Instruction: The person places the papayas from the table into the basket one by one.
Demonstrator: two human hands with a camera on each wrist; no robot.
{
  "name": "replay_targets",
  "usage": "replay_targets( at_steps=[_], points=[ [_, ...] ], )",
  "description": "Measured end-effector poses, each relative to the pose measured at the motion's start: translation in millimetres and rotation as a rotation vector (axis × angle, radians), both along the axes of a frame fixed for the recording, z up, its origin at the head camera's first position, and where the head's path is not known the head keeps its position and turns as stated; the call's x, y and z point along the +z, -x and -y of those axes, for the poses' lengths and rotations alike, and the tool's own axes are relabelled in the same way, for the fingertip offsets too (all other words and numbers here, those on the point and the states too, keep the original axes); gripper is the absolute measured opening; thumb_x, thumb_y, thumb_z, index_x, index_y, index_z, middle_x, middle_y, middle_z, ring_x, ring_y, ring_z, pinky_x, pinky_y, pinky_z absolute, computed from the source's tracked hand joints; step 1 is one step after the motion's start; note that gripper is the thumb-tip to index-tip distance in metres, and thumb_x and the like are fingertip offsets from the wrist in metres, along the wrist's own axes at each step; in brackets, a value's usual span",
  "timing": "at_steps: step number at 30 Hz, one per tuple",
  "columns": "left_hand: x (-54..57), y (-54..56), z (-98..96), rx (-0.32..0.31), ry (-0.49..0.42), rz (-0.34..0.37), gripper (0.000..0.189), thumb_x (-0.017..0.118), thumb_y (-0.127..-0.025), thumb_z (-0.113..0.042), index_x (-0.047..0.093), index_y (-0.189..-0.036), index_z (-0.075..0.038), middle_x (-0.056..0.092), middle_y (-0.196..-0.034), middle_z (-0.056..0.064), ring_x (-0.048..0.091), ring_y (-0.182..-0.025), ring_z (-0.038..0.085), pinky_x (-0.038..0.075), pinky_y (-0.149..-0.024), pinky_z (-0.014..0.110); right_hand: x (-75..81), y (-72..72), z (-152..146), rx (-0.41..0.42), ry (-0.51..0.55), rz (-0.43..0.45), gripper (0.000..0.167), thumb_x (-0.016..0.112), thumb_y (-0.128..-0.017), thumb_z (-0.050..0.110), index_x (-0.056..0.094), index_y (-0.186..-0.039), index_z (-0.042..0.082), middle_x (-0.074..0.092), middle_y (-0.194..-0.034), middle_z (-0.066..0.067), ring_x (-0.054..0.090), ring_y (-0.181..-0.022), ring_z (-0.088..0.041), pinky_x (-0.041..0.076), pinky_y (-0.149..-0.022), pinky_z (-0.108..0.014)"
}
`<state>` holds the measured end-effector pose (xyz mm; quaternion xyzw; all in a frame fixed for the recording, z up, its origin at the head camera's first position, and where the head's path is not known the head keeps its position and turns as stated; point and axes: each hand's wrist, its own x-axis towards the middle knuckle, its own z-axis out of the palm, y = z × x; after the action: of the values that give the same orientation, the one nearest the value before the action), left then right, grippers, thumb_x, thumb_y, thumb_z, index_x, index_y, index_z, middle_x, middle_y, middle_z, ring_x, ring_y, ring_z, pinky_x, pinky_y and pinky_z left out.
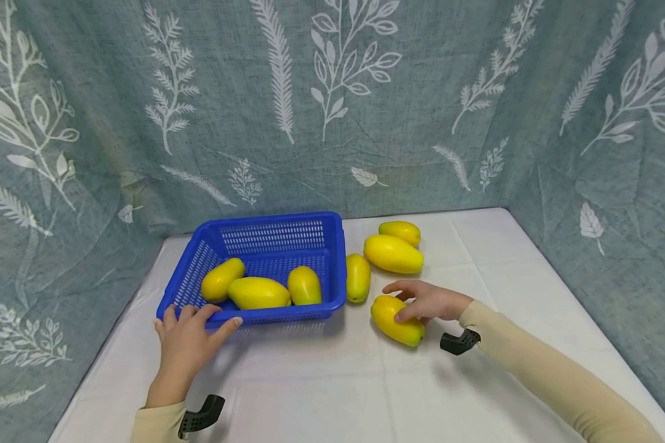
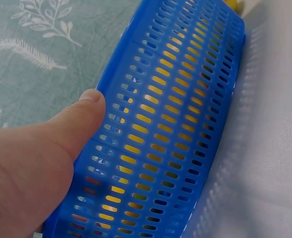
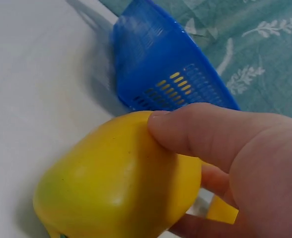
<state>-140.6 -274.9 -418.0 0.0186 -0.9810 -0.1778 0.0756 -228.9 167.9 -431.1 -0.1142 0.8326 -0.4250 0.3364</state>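
Observation:
A blue slotted plastic basket (image 1: 338, 271) stands at the left of the table with three yellow fruits inside, one of them a long yellow fruit (image 1: 258, 293). My left hand (image 1: 185, 338) holds its near left rim, fingertips over the edge and thumb along the outer side. To the right of the basket, my right hand (image 1: 429, 301) grips a yellow papaya (image 1: 390, 325) with a greenish end. The thumb presses on its upper side in the right wrist view, while the other fingers reach round behind, partly hidden. This papaya (image 3: 111, 178) lies low over the white cloth.
Beside the basket's right wall lies a smaller yellow fruit (image 1: 358, 278). Farther back are a large yellow fruit (image 1: 393, 253) and another small one (image 1: 400, 232). A white cloth (image 1: 321, 394) covers the table, and a grey-green leaf-patterned curtain (image 1: 227, 111) surrounds its back and sides.

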Motion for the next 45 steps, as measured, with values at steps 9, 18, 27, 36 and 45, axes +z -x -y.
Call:
replay_targets(
  at_steps=[9, 18, 27, 36, 45],
  points=[
    [-2.0, 0.6, -1.5, -0.007, -0.002, -0.015, 0.056, 0.071, -0.092, -0.047, 0.068, -0.119, 0.002, 0.058, -0.120, 0.040, 0.022, -0.134, 0.072, 0.006, -0.108, 0.085, 45.0, 22.5, -11.7, -0.047, 0.131, -0.039, 0.069, 0.067, -0.095, 0.023, 0.037, -0.156, 0.010, 0.043, -0.151, -0.026, 0.057, -0.122, -0.033, 0.058, -0.082, -0.040],
    [0.5, -0.6, 3.8, -0.004, 0.002, -0.024, 0.054, 0.072, -0.092, -0.046, 0.069, -0.118, 0.001, 0.058, -0.119, 0.040, 0.021, -0.135, 0.072, 0.004, -0.107, 0.086, 126.4, 72.5, 52.3, -0.295, 0.348, -0.069, 0.066, 0.059, -0.103, 0.023, 0.027, -0.160, 0.020, 0.044, -0.153, -0.019, 0.056, -0.130, -0.039, 0.057, -0.092, -0.044],
    [0.0, -1.1, 3.7, 0.003, 0.008, -0.021, 0.054, 0.072, -0.092, -0.046, 0.069, -0.118, 0.001, 0.058, -0.119, 0.038, 0.023, -0.134, 0.071, 0.006, -0.108, 0.085, 103.3, 84.1, 161.1, -0.437, 0.512, 0.005, 0.070, 0.063, -0.102, 0.020, 0.025, -0.161, 0.022, 0.045, -0.152, -0.021, 0.057, -0.131, -0.042, 0.051, -0.104, -0.059],
    [-3.1, -3.0, 0.6, -0.004, -0.001, -0.044, 0.053, 0.073, -0.091, -0.045, 0.070, -0.117, 0.001, 0.060, -0.116, 0.037, 0.025, -0.133, 0.070, 0.007, -0.108, 0.085, 53.8, 68.0, 218.3, -0.456, 0.449, -0.004, 0.069, 0.066, -0.100, 0.016, 0.031, -0.159, 0.023, 0.041, -0.155, -0.018, 0.054, -0.134, -0.038, 0.049, -0.107, -0.058],
    [-2.0, -2.9, 3.0, 0.000, -0.007, -0.046, 0.053, 0.073, -0.092, -0.044, 0.069, -0.117, 0.002, 0.059, -0.117, 0.038, 0.023, -0.134, 0.071, 0.007, -0.108, 0.084, 36.7, 66.9, 231.6, -0.414, 0.258, -0.122, 0.067, 0.067, -0.099, 0.022, 0.035, -0.158, 0.024, 0.045, -0.155, -0.014, 0.056, -0.131, -0.035, 0.049, -0.109, -0.053]
  ],
)
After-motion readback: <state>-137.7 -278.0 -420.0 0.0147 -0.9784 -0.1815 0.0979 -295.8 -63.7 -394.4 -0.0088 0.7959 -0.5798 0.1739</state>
